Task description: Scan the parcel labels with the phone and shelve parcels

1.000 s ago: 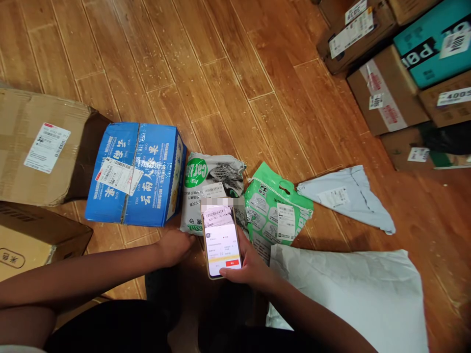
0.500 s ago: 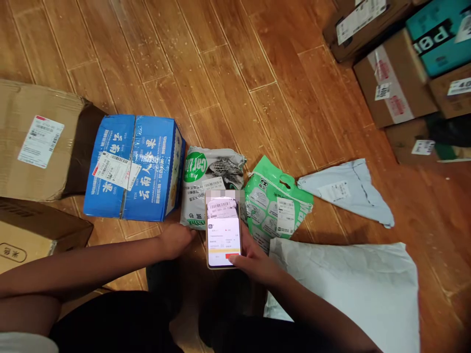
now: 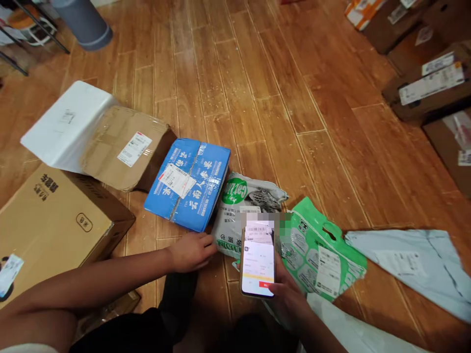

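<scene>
My right hand [image 3: 289, 294] is closed around a smartphone [image 3: 258, 269], its thumb over the red button at the bottom of the lit screen. A label with a barcode shows at the top of that screen. Under the phone's upper end lies a grey cat litter bag [image 3: 235, 215], printed with a green oval and a striped cat; part of it is hidden. My left hand [image 3: 195, 251] has its fingers curled at the bag's near left corner. Right of the phone lies a green and white bag [image 3: 309, 245] with a cut-out handle and a shipping label [image 3: 328, 272].
Left of the bags stand a blue box [image 3: 187, 184], a brown carton [image 3: 121, 142], a white package [image 3: 68, 122] and a large tan carton [image 3: 62, 215]. A pale blue mailer [image 3: 408, 262] and a white mailer [image 3: 353, 328] lie right. More cartons [image 3: 430, 90] are stacked at far right.
The view has swung left and up, bringing the white package and a grey cylinder into sight. The phone stays in my right hand over the litter bag; my left hand stays at its corner.
</scene>
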The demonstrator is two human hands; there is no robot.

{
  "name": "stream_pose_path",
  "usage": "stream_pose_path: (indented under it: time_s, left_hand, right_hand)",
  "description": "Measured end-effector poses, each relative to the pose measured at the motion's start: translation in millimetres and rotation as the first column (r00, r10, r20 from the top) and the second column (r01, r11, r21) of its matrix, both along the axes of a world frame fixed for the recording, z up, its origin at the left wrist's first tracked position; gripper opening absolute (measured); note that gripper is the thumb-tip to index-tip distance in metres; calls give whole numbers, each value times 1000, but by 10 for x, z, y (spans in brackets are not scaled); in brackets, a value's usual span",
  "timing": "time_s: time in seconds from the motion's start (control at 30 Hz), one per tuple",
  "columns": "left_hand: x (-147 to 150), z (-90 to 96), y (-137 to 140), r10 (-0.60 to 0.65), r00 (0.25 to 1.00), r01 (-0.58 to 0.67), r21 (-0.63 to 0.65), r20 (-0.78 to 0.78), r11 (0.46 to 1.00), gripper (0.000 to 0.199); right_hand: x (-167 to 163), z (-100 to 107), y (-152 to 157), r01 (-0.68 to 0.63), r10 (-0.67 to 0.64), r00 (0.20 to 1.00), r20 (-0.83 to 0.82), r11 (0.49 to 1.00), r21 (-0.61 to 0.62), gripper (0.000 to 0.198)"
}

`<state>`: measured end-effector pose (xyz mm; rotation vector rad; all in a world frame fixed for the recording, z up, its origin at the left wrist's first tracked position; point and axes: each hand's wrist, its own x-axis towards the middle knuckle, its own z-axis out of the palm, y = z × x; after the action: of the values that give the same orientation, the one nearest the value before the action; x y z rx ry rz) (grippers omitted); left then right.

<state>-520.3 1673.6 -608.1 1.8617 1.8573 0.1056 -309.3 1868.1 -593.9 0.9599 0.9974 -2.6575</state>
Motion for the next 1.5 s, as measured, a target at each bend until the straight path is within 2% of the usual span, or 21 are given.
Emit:
stream_pose_path:
  time_s: [0.13, 0.23, 0.3, 0.4, 0.5, 0.63, 0.77, 0.97, 1.1, 1.3, 1.5]
  left_hand:
    - [-164, -51, -443, 200, 975, -183, 169, -94, 968, 16]
    - [-330, -225, -663, 351, 928, -295, 328, -127, 897, 26]
    - [-471, -389, -731, 389, 914, -322, 377, -115, 868, 35]
    - [-655, -662, -750, 368, 928, -332, 330, -53, 884, 39]
    - [-713, -912, -743, 332, 943, -324, 276, 18, 905, 38]
    - [-683, -1144, -780, 292, 956, -289, 309, 39, 906, 36]
    - [-732, -1260, -812, 207, 973, -228, 276, 101, 934, 32]
    - [-779, -1263, -793, 188, 962, -228, 203, 199, 952, 30]
    - [-773, -1206, -750, 224, 948, -262, 155, 225, 952, 26]
    - [-722, -1041, -764, 298, 920, -338, 133, 253, 932, 26]
    - [-558, -845, -833, 386, 888, -428, 145, 251, 892, 32]
  right_hand:
    - [-228, 9, -23, -88, 88, 996, -6, 996, -12, 97]
    - [-472, 127, -53, -156, 156, 987, -27, 988, 15, 97]
    - [-643, 263, -65, -206, 207, 978, -14, 978, 39, 97]
    - [-908, 482, -85, -303, 302, 953, 21, 949, 81, 92]
    - [-1199, 623, -152, -393, 388, 920, 65, 908, 148, 84]
    - [-1582, 657, -342, -467, 464, 884, 66, 859, 209, 75]
    - [-1848, 623, -547, -473, 483, 876, 15, 850, 231, 62]
    - [-2022, 624, -702, -485, 497, 868, 2, 845, 227, 55]
    - [-2048, 634, -702, -490, 506, 862, 20, 824, 285, 56]
    - [-2033, 622, -661, -492, 516, 857, 21, 803, 338, 55]
    - [-2034, 630, -671, -498, 528, 849, 4, 798, 340, 54]
